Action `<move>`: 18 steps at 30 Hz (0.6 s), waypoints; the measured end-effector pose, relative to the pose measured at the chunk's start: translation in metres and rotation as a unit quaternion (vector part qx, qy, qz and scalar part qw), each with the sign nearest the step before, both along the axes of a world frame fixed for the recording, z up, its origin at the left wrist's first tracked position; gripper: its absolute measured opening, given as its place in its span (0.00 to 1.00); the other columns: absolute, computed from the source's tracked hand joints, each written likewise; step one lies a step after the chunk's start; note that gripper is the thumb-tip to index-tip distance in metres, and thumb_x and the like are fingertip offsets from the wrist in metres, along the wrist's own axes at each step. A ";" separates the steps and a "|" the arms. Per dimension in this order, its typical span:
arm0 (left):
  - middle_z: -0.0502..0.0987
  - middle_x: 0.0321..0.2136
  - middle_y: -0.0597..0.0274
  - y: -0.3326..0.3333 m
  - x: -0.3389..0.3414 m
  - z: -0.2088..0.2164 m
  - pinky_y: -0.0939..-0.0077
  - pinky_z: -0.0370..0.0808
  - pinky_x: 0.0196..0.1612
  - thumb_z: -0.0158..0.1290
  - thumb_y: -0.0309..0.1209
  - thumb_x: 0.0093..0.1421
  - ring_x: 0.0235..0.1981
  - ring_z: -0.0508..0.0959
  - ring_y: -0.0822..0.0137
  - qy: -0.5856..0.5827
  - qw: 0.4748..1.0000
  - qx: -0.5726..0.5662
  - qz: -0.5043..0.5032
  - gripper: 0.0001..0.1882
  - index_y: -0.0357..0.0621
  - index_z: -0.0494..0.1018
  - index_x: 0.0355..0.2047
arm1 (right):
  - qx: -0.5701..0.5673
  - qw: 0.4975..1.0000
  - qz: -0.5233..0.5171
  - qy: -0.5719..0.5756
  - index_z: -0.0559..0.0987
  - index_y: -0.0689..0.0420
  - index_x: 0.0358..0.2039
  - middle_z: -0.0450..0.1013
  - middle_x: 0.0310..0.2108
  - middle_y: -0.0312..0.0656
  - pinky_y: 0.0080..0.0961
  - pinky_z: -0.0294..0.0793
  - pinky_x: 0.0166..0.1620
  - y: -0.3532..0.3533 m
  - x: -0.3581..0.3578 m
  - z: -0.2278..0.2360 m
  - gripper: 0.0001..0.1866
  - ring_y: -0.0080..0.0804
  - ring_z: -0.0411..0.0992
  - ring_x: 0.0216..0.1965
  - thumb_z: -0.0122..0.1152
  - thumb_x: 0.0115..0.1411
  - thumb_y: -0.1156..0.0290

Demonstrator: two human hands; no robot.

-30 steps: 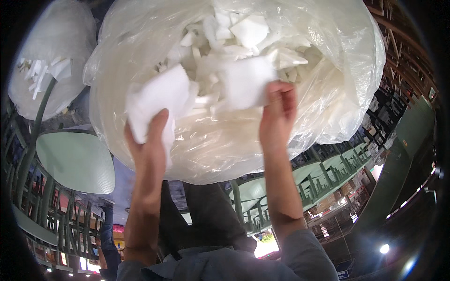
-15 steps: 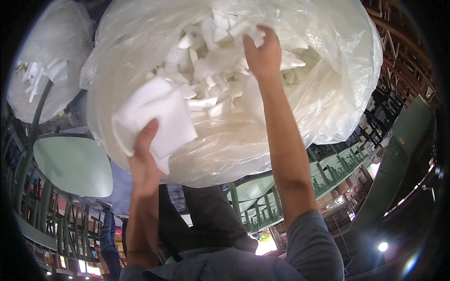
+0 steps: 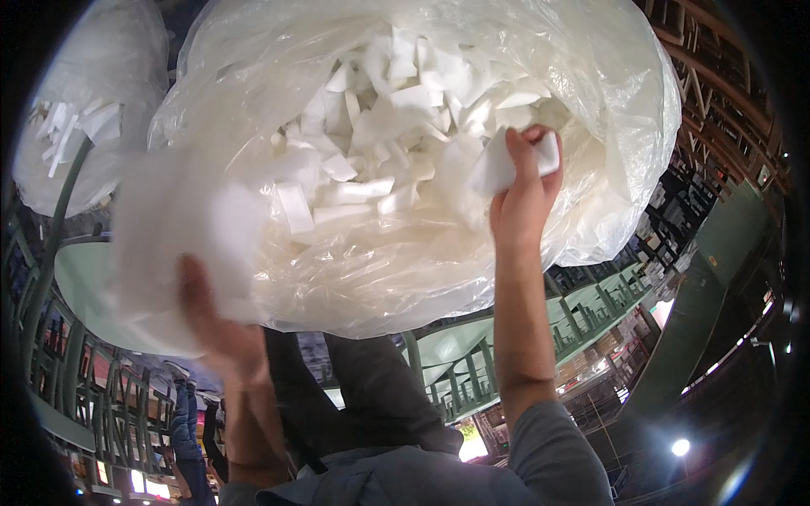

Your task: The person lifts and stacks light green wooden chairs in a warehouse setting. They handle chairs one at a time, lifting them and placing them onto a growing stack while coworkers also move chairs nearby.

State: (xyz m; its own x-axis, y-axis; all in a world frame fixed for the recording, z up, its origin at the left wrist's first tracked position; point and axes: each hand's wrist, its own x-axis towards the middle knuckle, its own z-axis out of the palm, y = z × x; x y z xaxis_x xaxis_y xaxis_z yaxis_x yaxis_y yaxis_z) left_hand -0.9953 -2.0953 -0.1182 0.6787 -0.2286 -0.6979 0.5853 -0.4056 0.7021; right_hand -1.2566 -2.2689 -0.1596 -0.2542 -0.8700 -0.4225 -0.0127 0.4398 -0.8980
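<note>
A large clear plastic bag (image 3: 337,295) stands wide open in front of me, with many white foam scraps (image 3: 371,192) heaped inside. My left hand (image 3: 224,329), blurred by motion, grips a broad white foam sheet (image 3: 186,236) at the bag's left rim, thumb on top. Over the right side of the bag's mouth, my right hand (image 3: 530,181) is closed around a small white foam piece (image 3: 494,167). That piece sticks out to the left of the fingers, above the other scraps.
Another clear bag of foam scraps (image 3: 105,122) stands at the far left. Below it are a green rounded tabletop (image 3: 80,291) and stacked green frames. Green furniture (image 3: 456,346) lines the space behind the bag at right. A person's legs (image 3: 187,422) show at lower left.
My left hand has swung left and slightly down with the foam sheet. My right hand has moved right and toward me from the scraps, now holding a foam piece.
</note>
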 end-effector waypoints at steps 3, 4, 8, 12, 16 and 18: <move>0.70 0.61 0.50 -0.014 -0.063 -0.017 0.63 0.68 0.65 0.58 0.29 0.67 0.62 0.71 0.59 -0.078 0.955 -0.052 -0.281 0.30 0.33 0.62 0.66 | -0.008 0.995 0.099 -0.006 0.72 0.54 0.46 0.69 0.38 0.32 0.22 0.73 0.46 0.056 0.050 0.015 0.09 0.21 0.69 0.39 0.59 0.67 0.77; 0.69 0.62 0.49 -0.020 -0.085 -0.021 0.64 0.63 0.67 0.60 0.26 0.65 0.64 0.68 0.60 0.022 0.944 -0.144 -0.295 0.34 0.31 0.58 0.67 | 0.007 0.983 0.180 0.015 0.72 0.59 0.51 0.69 0.43 0.37 0.24 0.70 0.53 0.076 0.071 0.019 0.13 0.26 0.69 0.45 0.62 0.69 0.71; 0.65 0.65 0.51 -0.034 -0.095 -0.048 0.65 0.67 0.65 0.62 0.25 0.62 0.65 0.67 0.61 0.180 0.962 -0.167 -0.118 0.40 0.35 0.55 0.70 | 0.024 0.976 0.214 -0.030 0.71 0.63 0.56 0.67 0.55 0.49 0.33 0.63 0.62 0.083 0.091 0.004 0.30 0.38 0.64 0.58 0.38 0.78 0.47; 0.71 0.63 0.55 -0.024 -0.060 -0.061 0.62 0.69 0.65 0.59 0.37 0.68 0.63 0.72 0.61 0.284 0.937 -0.087 -0.182 0.36 0.37 0.59 0.70 | 0.099 0.941 0.316 -0.070 0.69 0.64 0.63 0.66 0.62 0.49 0.34 0.64 0.64 0.068 0.068 0.010 0.31 0.39 0.64 0.62 0.39 0.77 0.49; 0.76 0.56 0.52 -0.014 -0.053 -0.056 0.60 0.78 0.59 0.58 0.36 0.67 0.58 0.78 0.58 0.360 0.930 -0.039 -0.060 0.31 0.37 0.64 0.66 | 0.143 0.946 0.290 -0.010 0.70 0.63 0.65 0.72 0.62 0.43 0.29 0.69 0.61 0.042 0.049 -0.006 0.26 0.33 0.70 0.57 0.56 0.72 0.62; 0.76 0.56 0.50 -0.014 -0.055 -0.055 0.59 0.78 0.58 0.58 0.35 0.66 0.57 0.78 0.55 0.350 0.927 -0.094 -0.093 0.32 0.36 0.63 0.67 | 0.200 0.936 0.287 -0.046 0.71 0.62 0.65 0.76 0.57 0.41 0.25 0.71 0.58 0.044 0.054 -0.017 0.26 0.27 0.73 0.52 0.61 0.71 0.65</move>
State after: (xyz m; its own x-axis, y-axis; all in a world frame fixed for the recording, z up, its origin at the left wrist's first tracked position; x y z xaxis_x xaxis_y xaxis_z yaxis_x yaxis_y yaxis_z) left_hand -1.0505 -2.1097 -0.1729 0.0104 -0.4584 -0.8887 0.8571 -0.4536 0.2441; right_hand -1.2022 -2.2254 -0.1768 0.2607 -0.6193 -0.7406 -0.2809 0.6853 -0.6719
